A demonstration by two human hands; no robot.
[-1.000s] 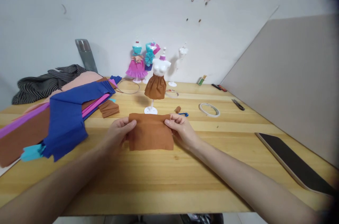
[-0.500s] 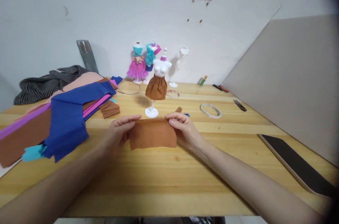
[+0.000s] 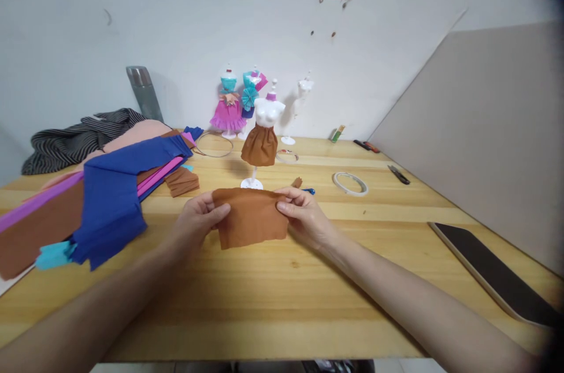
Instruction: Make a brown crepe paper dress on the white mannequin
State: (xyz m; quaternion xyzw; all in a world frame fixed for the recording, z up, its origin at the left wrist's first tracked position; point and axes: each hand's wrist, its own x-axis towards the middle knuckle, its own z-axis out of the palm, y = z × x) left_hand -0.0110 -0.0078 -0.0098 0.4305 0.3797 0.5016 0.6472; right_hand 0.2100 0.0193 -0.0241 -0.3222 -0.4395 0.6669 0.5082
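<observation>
A small piece of brown cloth is held just above the wooden table. My left hand pinches its upper left corner and my right hand pinches its upper right edge, both closed on it. Right behind the cloth stands a white mannequin on a round base, wearing a brown skirt.
Blue, pink and brown fabrics lie piled at the left, with striped cloth and a grey flask behind. More dressed mannequins stand by the wall. A tape roll, scissors and a tablet lie to the right.
Both hands folded the cloth's far edge down, then lifted the cloth slightly off the table, and it looks a little shorter now.
</observation>
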